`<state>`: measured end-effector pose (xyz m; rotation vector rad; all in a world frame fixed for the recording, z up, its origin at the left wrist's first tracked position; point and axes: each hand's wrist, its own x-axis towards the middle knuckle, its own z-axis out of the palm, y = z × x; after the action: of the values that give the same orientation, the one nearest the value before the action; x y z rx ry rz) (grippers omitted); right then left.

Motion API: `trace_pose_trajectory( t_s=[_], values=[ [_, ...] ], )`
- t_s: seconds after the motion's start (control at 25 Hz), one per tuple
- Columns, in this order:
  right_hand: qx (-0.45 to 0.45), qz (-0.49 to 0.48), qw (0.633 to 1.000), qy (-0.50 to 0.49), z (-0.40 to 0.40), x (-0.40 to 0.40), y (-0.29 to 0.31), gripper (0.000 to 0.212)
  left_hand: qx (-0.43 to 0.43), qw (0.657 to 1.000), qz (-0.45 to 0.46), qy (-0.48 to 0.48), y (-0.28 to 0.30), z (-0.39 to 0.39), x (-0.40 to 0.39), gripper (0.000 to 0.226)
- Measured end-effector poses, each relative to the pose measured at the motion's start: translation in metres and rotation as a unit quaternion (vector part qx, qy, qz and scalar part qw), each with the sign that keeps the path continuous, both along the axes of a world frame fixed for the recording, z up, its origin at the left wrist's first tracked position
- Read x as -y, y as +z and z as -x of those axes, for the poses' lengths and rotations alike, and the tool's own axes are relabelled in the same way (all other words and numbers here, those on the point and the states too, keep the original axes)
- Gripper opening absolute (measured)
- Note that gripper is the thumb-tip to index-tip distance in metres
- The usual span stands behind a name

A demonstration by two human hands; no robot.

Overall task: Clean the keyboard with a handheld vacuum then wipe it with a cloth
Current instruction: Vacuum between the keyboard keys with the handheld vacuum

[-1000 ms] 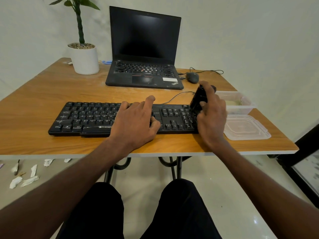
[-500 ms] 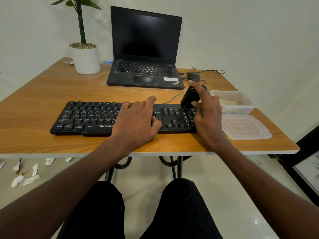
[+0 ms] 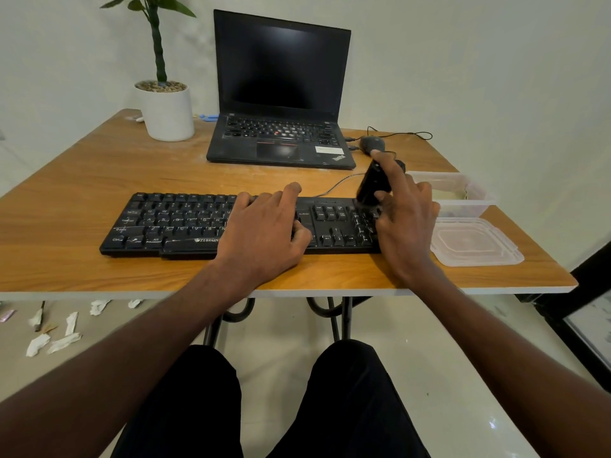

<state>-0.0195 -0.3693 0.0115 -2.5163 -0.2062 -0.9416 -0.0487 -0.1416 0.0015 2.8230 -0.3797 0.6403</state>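
1. Keyboard [image 3: 185,223] lies near the table's front edge; left hand [image 3: 264,233] rests flat on it, fingers relaxed.
2. Right hand [image 3: 405,223] grips the handheld vacuum [image 3: 372,186] over the right-end keys.
3. Keep the nozzle low; sweep each row slowly leftward.

The keyboard [image 3: 172,226] reads "ZEBRON"; the laptop [image 3: 281,140] reads "ThinkPad".

Wooden table [image 3: 82,206] bears keyboard [image 3: 172,223], laptop [image 3: 281,140], pot [image 3: 167,110], lid [image 3: 476,241].
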Motion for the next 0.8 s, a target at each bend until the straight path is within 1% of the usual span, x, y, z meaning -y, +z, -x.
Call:
trace_pose_trajectory(
  t_s=[0.04, 0.08, 0.12, 0.16, 0.2, 0.28, 0.32, 0.36, 0.4, 0.48, 0.52, 0.56, 0.6, 0.68, 0.72, 0.76, 0.8],
  values=[
    [-0.003, -0.008, 0.999, 0.036, 0.0000, -0.0002, 0.0009, 0.076, -0.001, 1.000, 0.000, 0.001, 0.0001, -0.0001, -0.0004, 0.057],
    [-0.006, 0.011, 0.998, 0.059, 0.0002, -0.0009, 0.0013, 0.076, 0.000, 1.000, -0.002, 0.002, 0.0003, -0.0002, -0.0002, 0.057],
    [-0.004, 0.045, 0.998, 0.053, 0.0007, -0.0019, 0.0005, 0.078, 0.000, 1.000, -0.003, 0.002, 0.0004, -0.0003, 0.0003, 0.057],
    [0.004, 0.070, 0.997, 0.019, 0.0012, -0.0030, -0.0003, 0.080, 0.000, 1.000, -0.004, 0.002, 0.0005, -0.0004, 0.0008, 0.057],
    [0.015, 0.066, 0.997, -0.036, 0.0010, -0.0029, -0.0006, 0.081, -0.001, 1.000, -0.003, 0.002, 0.0003, -0.0003, 0.0009, 0.056],
    [0.011, -0.013, 0.990, -0.140, -0.0015, 0.0010, 0.0009, 0.079, -0.001, 1.000, -0.001, 0.003, 0.0007, -0.0003, 0.0007, 0.056],
    [-0.002, -0.053, 0.985, -0.162, -0.0037, 0.0038, 0.0008, 0.078, -0.001, 1.000, -0.002, 0.005, 0.0008, -0.0005, 0.0002, 0.056],
    [-0.013, -0.076, 0.985, -0.154, -0.0055, 0.0061, 0.0007, 0.077, -0.002, 1.000, -0.002, 0.005, 0.0008, -0.0011, -0.0001, 0.056],
    [-0.018, -0.087, 0.990, -0.111, -0.0058, 0.0067, 0.0006, 0.076, -0.005, 1.000, -0.002, 0.004, 0.0012, -0.0009, 0.0001, 0.056],
    [-0.017, -0.083, 0.996, 0.023, -0.0008, 0.0032, 0.0011, 0.074, -0.006, 1.000, 0.001, 0.003, 0.0014, -0.0004, 0.0007, 0.055],
    [-0.015, -0.063, 0.997, 0.050, 0.0022, 0.0013, 0.0002, 0.075, -0.005, 1.000, 0.000, 0.004, 0.0011, 0.0000, 0.0007, 0.055],
    [-0.011, -0.036, 0.999, 0.029, 0.0027, -0.0002, 0.0002, 0.076, -0.005, 1.000, -0.002, 0.005, 0.0014, -0.0002, 0.0002, 0.055],
    [-0.004, -0.024, 0.999, -0.026, 0.0002, 0.0004, 0.0005, 0.077, -0.006, 1.000, -0.004, 0.006, 0.0016, -0.0008, -0.0001, 0.055],
    [-0.011, -0.055, 0.989, -0.139, -0.0026, 0.0024, 0.0020, 0.081, -0.008, 1.000, -0.004, 0.005, 0.0018, -0.0014, 0.0004, 0.056],
    [-0.015, -0.073, 0.984, -0.162, -0.0029, 0.0040, 0.0020, 0.081, -0.007, 1.000, -0.004, 0.005, 0.0016, -0.0014, 0.0003, 0.056],
    [-0.015, -0.076, 0.984, -0.162, -0.0023, 0.0047, 0.0016, 0.080, -0.006, 1.000, -0.004, 0.003, 0.0010, -0.0014, 0.0002, 0.056],
    [-0.010, -0.067, 0.988, -0.141, -0.0011, 0.0039, 0.0008, 0.078, -0.004, 1.000, -0.005, 0.002, 0.0006, -0.0015, 0.0001, 0.055]
  ],
)
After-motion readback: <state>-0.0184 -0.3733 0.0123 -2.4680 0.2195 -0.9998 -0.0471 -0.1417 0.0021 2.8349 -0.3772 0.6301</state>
